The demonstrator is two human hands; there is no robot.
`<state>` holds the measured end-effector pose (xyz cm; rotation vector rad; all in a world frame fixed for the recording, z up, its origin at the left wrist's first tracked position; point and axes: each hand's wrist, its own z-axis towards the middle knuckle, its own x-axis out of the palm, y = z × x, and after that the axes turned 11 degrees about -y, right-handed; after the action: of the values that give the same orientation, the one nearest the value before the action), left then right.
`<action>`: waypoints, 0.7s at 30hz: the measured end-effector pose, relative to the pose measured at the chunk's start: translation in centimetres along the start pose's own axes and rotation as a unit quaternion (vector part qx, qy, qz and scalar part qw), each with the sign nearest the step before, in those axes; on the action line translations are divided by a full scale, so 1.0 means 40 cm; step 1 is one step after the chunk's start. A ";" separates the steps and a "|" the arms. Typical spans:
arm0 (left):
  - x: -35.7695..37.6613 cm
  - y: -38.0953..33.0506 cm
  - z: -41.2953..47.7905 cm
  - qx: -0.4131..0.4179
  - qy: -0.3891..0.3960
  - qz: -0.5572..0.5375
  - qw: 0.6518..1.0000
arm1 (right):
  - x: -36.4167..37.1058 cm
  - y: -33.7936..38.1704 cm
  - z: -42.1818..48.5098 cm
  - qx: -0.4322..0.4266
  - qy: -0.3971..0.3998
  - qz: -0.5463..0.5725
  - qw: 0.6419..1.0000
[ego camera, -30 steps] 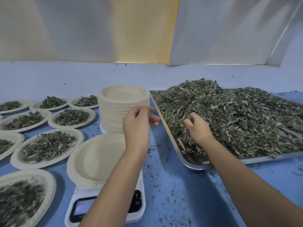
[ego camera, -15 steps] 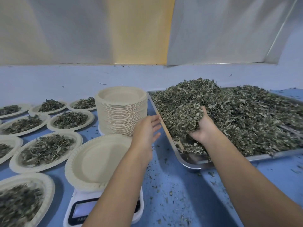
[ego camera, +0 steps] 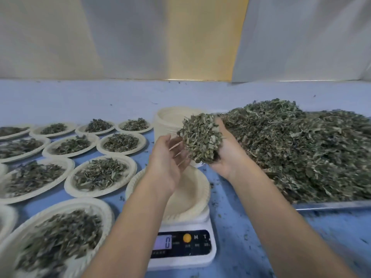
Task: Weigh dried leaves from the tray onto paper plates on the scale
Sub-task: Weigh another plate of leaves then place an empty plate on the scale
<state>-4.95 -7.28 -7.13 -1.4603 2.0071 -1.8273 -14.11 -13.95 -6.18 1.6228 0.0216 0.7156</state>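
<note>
left hand (ego camera: 168, 157): raised, fingers relaxed | right hand (ego camera: 228, 155): palm up, cupping dried leaves (ego camera: 200, 137)

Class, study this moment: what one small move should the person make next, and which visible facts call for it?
Probably lower the right hand and drop its clump of dried leaves onto the empty paper plate on the scale. The display reads 0, the plate holds nothing, and the open left hand is beside the clump, above the plate.
</note>
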 end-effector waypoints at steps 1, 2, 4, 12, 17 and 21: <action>-0.016 -0.011 0.004 0.006 -0.002 -0.002 1.000 | 0.022 -0.019 -0.002 -0.008 0.011 -0.007 1.000; -0.031 -0.020 0.008 0.010 -0.005 -0.003 1.000 | 0.041 -0.038 -0.003 -0.031 0.013 -0.022 0.999; -0.057 -0.033 0.010 0.020 -0.013 -0.002 1.000 | 0.070 -0.074 -0.002 -0.115 -0.010 -0.106 0.988; -0.053 -0.029 0.003 0.063 -0.054 0.053 0.995 | 0.124 -0.143 -0.031 -0.333 -0.029 -0.398 0.854; -0.059 -0.010 0.023 0.113 -0.126 0.041 0.985 | 0.130 -0.158 -0.037 -0.316 -0.010 -0.419 0.851; -0.063 -0.004 0.021 0.118 -0.162 0.003 0.980 | 0.129 -0.161 -0.043 -0.300 0.003 -0.412 0.860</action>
<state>-2.96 -6.25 -8.59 -1.5561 1.5843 -1.6297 -8.29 -9.00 -9.77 0.8647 0.4330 0.0285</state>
